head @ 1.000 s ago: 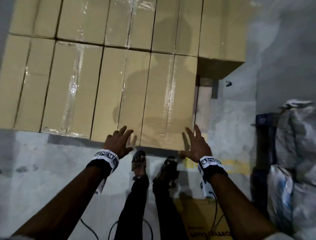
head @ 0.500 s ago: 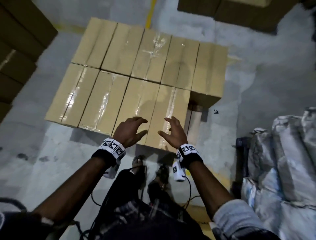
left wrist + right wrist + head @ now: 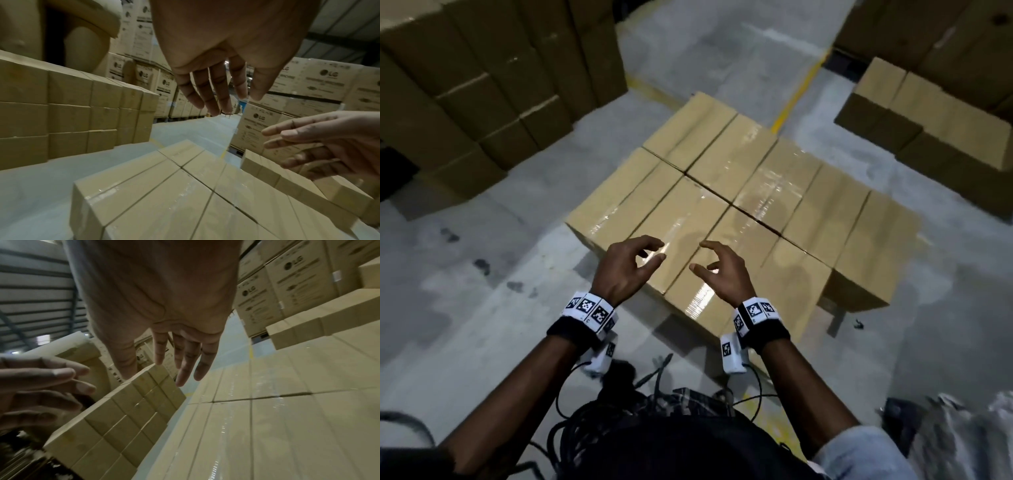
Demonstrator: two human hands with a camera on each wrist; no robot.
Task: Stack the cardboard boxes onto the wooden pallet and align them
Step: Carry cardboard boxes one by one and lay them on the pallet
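A single layer of taped cardboard boxes point(image 3: 756, 192) lies in two tight rows on the floor, tops level. A sliver of the wooden pallet point(image 3: 832, 313) shows under the near right corner; the rest is hidden. My left hand point(image 3: 650, 251) and right hand point(image 3: 709, 260) hover side by side above the near boxes, fingers loosely curled, holding nothing and touching nothing. The left wrist view shows the left hand point(image 3: 216, 97) empty over the box tops point(image 3: 164, 194), the right hand point(image 3: 298, 146) beside it. The right wrist view shows the right hand point(image 3: 180, 366) empty over the boxes point(image 3: 267, 418).
A tall stack of brown boxes point(image 3: 482, 85) stands at the back left and a lower stack point(image 3: 928, 116) at the back right. A yellow floor line point(image 3: 794, 99) runs behind the pallet. Grey sacks point(image 3: 962, 438) lie at the near right. Printed cartons point(image 3: 318, 81) line the background.
Both hands have lifted off the near edge of the boxes and drawn together, fingers now curled. My view has risen and pulled back, showing the whole layer.
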